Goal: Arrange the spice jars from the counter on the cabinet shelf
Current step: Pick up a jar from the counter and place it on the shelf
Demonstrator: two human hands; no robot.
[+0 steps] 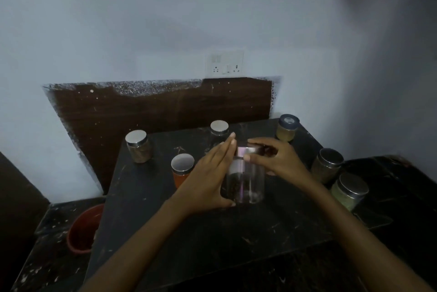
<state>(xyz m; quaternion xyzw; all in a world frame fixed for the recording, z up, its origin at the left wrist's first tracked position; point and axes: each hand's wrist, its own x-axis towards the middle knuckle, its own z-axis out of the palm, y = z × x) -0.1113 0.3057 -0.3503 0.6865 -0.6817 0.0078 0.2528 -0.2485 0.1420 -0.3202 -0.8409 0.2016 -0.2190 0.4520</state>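
A clear jar (248,184) with dark spice at its bottom and a steel lid stands on the black counter (212,232), between my hands. My left hand (208,173) lies against the jar's left side, fingers straight, thumb under its base edge. My right hand (272,156) curls over the steel lid and grips it. Around it stand a brown-spice jar (139,147), an orange-spice jar (182,168), a clear jar (218,133) behind my hands, a blue-lidded jar (287,127) and two steel-lidded jars (327,165) (350,191) at the right.
A red bucket (82,230) sits low at the left, beside the counter. A dark wooden panel (165,107) and a white socket plate (224,63) are on the wall behind. A lower dark surface (402,185) extends to the right.
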